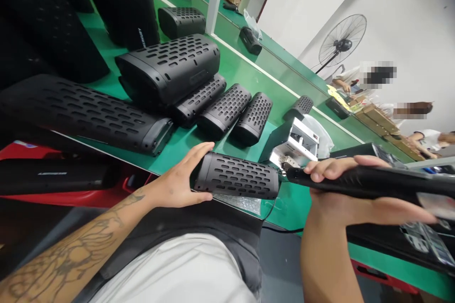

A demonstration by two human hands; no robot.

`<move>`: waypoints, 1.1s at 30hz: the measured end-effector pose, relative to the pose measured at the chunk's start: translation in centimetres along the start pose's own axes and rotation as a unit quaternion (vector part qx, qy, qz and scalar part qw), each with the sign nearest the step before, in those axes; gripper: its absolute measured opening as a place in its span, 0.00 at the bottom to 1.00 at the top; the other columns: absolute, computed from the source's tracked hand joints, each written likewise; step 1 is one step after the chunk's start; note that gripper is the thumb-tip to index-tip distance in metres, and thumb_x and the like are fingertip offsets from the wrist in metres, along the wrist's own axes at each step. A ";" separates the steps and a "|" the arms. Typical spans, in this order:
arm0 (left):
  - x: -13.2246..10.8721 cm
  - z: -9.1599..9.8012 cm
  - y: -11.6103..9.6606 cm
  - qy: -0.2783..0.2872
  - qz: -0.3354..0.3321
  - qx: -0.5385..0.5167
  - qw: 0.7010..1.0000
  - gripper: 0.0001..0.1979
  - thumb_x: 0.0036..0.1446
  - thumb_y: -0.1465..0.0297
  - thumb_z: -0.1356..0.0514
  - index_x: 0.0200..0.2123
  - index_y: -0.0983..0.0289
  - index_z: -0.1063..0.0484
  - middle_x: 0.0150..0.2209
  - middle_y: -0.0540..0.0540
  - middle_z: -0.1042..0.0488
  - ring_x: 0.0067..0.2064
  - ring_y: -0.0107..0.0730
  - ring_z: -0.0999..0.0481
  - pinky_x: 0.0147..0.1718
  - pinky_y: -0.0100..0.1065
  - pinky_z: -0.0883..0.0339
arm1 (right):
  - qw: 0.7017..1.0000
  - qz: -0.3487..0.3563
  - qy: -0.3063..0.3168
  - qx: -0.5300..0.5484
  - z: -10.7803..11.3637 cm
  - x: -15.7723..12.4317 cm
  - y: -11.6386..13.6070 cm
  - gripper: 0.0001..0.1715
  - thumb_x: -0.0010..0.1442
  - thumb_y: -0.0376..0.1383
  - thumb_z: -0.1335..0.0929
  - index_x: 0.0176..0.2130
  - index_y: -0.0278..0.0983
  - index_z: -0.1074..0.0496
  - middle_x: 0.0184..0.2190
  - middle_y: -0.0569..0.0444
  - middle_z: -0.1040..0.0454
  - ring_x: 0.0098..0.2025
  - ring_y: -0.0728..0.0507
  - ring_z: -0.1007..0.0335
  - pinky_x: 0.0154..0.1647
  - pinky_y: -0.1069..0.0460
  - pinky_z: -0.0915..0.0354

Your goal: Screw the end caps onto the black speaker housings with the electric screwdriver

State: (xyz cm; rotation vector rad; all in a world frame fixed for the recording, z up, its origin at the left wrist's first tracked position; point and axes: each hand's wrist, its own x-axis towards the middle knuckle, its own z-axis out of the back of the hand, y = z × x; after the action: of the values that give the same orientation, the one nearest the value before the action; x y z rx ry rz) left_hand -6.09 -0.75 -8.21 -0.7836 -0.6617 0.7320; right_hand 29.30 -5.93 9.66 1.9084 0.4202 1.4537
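Note:
My left hand is closed around the left end of a black slotted housing, fingers above and thumb below. The housing lies sideways over the front edge of the green bench. A long black electric screwdriver rests level in my right hand, fingers over its top and thumb along its underside. Its tip points left, at the front of a silver box-shaped screw feeder, close to the housing's right end. Whether the tip touches the feeder cannot be made out.
Several similar black housings stand on the green bench behind my left hand. Larger black cases are at the upper left. A red crate sits below the bench. Co-workers and a fan are farther right.

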 end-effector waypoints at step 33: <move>0.9 -1.0 -0.1 0.011 -0.013 -0.077 0.997 0.73 0.57 0.51 0.16 0.91 0.54 0.58 0.87 0.69 0.44 0.87 0.65 0.40 0.85 0.63 0.39 | 0.946 -0.178 0.229 0.144 -14.3 -5.8 1.4 0.29 0.67 0.63 0.19 0.43 0.42 0.15 0.25 0.60 0.21 0.20 0.44 0.25 0.27 0.44 0.22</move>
State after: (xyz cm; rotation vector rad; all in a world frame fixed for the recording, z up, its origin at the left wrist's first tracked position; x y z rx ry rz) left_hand -4.82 -0.44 -8.46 -0.9219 -0.7123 0.6536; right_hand 13.90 -5.88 8.43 1.5744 1.1870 1.6417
